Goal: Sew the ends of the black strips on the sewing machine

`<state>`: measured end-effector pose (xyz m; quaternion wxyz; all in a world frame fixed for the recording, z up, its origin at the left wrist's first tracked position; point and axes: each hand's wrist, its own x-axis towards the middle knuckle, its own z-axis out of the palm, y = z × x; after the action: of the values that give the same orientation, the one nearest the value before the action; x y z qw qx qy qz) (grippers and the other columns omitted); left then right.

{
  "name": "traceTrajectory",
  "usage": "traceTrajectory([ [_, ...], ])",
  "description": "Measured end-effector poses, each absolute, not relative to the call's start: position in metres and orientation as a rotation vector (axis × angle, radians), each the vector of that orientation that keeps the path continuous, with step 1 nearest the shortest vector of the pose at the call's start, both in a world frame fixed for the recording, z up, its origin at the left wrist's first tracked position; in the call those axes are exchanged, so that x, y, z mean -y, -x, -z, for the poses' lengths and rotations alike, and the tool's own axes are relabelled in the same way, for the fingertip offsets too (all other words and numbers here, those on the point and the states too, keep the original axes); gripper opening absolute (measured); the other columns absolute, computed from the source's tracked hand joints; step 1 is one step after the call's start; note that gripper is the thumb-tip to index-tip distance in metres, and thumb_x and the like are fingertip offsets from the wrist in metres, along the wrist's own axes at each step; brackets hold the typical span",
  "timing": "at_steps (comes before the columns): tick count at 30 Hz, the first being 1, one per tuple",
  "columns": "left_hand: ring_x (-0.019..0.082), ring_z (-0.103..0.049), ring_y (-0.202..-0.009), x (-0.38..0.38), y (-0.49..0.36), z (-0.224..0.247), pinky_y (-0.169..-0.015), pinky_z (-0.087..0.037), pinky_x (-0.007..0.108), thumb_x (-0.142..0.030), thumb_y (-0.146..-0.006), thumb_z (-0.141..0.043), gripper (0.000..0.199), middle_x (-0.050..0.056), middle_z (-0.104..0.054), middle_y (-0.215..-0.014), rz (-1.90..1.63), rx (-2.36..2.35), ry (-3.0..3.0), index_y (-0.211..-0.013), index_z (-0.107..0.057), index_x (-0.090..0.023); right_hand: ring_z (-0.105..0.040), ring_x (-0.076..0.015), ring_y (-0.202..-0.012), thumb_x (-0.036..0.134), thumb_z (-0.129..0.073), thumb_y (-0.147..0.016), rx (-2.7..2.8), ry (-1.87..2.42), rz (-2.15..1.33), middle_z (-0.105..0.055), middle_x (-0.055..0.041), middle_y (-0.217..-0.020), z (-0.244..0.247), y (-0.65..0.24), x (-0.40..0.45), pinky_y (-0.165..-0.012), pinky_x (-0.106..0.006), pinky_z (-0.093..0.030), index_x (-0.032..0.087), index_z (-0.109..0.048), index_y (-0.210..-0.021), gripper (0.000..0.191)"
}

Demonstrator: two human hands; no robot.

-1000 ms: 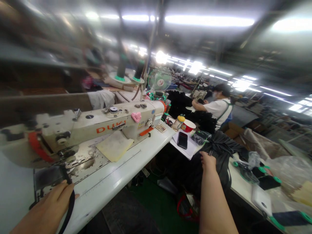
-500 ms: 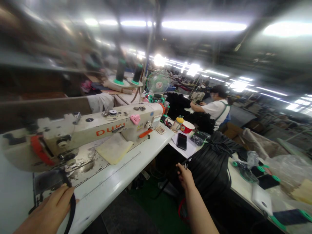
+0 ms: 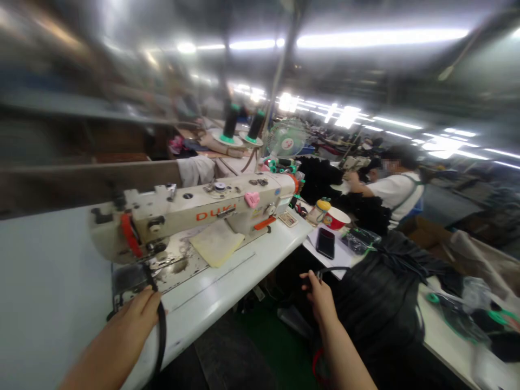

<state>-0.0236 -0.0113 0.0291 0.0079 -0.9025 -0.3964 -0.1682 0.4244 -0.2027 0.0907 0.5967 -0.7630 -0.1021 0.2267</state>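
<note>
A white sewing machine (image 3: 211, 211) stands on a pale table. My left hand (image 3: 136, 319) is closed at its needle end, gripping a black strip (image 3: 161, 336) that curves down over the table edge. Out past the right side of the table, my right hand (image 3: 319, 292) is closed round a small metal tool, perhaps snips, mostly hidden by the fingers. Beside that hand lies a heap of black strips (image 3: 374, 292), and one dark strip arches just above the fingers. A yellowish cloth (image 3: 216, 244) rests on the machine bed.
A phone (image 3: 325, 242) lies on white paper near a red-and-white bowl (image 3: 337, 218) and a yellow-topped jar (image 3: 319, 210). Thread cones (image 3: 231, 125) and a fan (image 3: 286, 138) stand behind. A person in a white top (image 3: 392, 189) sits farther back. Thread spools and plastic bags lie at right.
The view has swung left, so the machine and table appear farther right. A dark strip now arches above my right hand. Both hands keep their closed shape.
</note>
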Motion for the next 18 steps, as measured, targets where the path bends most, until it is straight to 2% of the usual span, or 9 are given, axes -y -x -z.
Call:
traceTrajectory([
  [3,0.026,-0.059,-0.132,0.031,0.011,-0.066,-0.113,-0.049,0.041,-0.008,-0.096,-0.036,0.046,0.013,-0.063,-0.139,0.377,1.269,2.818,-0.131,-0.065,-0.015,-0.027,-0.0042,-0.041,0.074,-0.074,-0.065,0.296,1.756,-0.537,-0.056,0.0025,-0.056,-0.107,-0.415,0.194,-0.041,-0.021,-0.016,0.014,-0.073,-0.089,0.065],
  [7,0.026,-0.062,-0.127,0.038,-0.004,-0.091,-0.111,-0.049,0.044,0.002,-0.092,-0.038,0.044,0.016,-0.065,-0.132,0.286,1.289,2.761,-0.124,-0.064,-0.012,-0.046,-0.0116,-0.055,0.071,-0.078,-0.062,0.421,1.805,-0.481,-0.060,-0.0008,-0.066,-0.116,-0.398,0.179,-0.045,-0.022,-0.031,0.016,-0.076,-0.092,0.062],
  [10,0.027,-0.065,-0.121,0.035,-0.005,-0.092,-0.110,-0.050,0.043,0.003,-0.091,-0.044,0.038,0.018,-0.066,-0.126,0.293,1.220,2.715,-0.121,-0.063,-0.009,-0.055,-0.0179,-0.066,0.066,-0.083,-0.059,0.600,1.882,-0.476,-0.066,-0.0038,-0.075,-0.116,-0.381,0.170,-0.051,-0.026,-0.041,0.019,-0.077,-0.094,0.059],
  [13,0.028,-0.066,-0.119,0.031,-0.001,-0.087,-0.109,-0.050,0.044,0.001,-0.092,-0.048,0.033,0.020,-0.067,-0.123,0.377,1.119,2.669,-0.121,-0.062,-0.007,-0.061,-0.0219,-0.073,0.073,-0.077,-0.065,0.815,1.940,-0.511,-0.070,-0.0060,-0.080,-0.111,-0.362,0.165,-0.060,-0.029,-0.049,0.021,-0.078,-0.090,0.057],
  [18,0.027,-0.066,-0.119,0.026,0.003,-0.081,-0.110,-0.050,0.044,-0.001,-0.094,-0.048,0.031,0.019,-0.068,-0.120,0.504,1.050,2.642,-0.121,-0.062,-0.006,-0.062,-0.0213,-0.064,0.084,-0.063,-0.074,1.081,1.895,-0.663,-0.067,-0.0039,-0.068,-0.102,-0.334,0.162,-0.059,-0.029,-0.053,0.024,-0.077,-0.081,0.062],
])
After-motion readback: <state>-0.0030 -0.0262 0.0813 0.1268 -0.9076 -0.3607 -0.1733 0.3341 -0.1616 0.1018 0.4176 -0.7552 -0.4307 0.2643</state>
